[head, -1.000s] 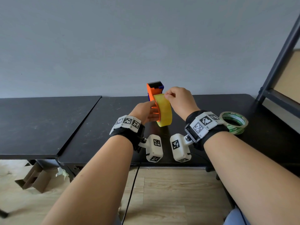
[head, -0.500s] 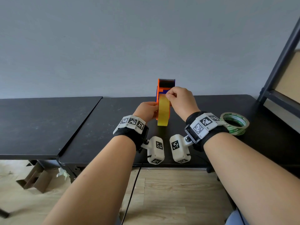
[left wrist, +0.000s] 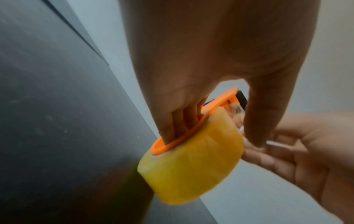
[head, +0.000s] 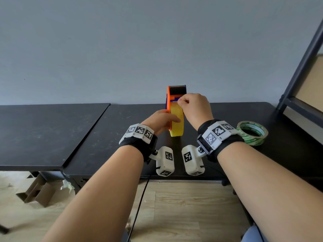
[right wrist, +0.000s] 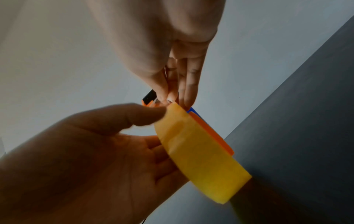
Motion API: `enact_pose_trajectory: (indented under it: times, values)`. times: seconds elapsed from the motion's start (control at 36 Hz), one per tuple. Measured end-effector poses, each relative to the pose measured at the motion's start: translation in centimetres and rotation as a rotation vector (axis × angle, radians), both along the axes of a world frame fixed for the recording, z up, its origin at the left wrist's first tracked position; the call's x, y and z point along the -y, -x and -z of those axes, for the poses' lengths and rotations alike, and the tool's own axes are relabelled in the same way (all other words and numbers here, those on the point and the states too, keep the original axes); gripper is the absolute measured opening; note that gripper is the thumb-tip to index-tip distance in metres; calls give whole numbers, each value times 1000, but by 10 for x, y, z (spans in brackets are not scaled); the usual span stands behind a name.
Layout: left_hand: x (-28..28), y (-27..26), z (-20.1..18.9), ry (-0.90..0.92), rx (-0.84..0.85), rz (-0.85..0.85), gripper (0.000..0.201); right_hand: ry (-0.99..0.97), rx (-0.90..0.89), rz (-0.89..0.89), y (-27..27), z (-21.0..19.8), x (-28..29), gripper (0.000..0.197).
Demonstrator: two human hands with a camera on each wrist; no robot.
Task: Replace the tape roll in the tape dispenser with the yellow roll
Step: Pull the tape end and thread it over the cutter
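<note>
The orange and blue tape dispenser (head: 168, 102) stands upright over the black table (head: 111, 130), its black toothed blade on top. The yellow roll (head: 177, 124) sits on its hub. My left hand (head: 162, 119) grips the dispenser from the left: thumb across the roll's face, fingers (left wrist: 182, 121) behind the orange side plate (left wrist: 191, 131). My right hand (head: 180, 103) pinches the tape end at the top of the yellow roll (right wrist: 201, 151), just under the blade head. A thin clear strip (left wrist: 237, 112) shows there.
A second tape roll with green print (head: 252, 132) lies flat on the table to the right of my right wrist. A dark metal shelf frame (head: 297, 72) rises at the far right. The wall stands close behind the table. A second black table (head: 43, 130) adjoins on the left.
The left hand has turned the dispenser from tilted leftward to edge-on and upright, with the blade facing me. The right hand's pinch has stayed at the top of the roll.
</note>
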State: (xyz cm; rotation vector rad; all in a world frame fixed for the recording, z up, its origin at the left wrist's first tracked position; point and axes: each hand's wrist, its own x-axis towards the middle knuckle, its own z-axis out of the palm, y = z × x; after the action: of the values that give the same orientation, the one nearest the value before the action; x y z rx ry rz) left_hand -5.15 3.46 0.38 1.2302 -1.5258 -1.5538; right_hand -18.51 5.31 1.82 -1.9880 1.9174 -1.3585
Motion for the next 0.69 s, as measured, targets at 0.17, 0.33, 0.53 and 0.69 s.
enact_pose_trajectory:
  times: [0.17,0.33,0.53,0.69]
  values:
    - [1,-3,2,68,71,39,31,-22,47,-57,0,-2,0,20]
    - [-1,-3,-1,43,-7,56,13,-58,44,-40,3,-7,1,21]
    - [0,-2,2,65,-22,33,19,-76,14,-25,4,-5,-2,24]
    - [0,-3,2,109,57,24,18,-89,-22,-33,6,-6,-3,23]
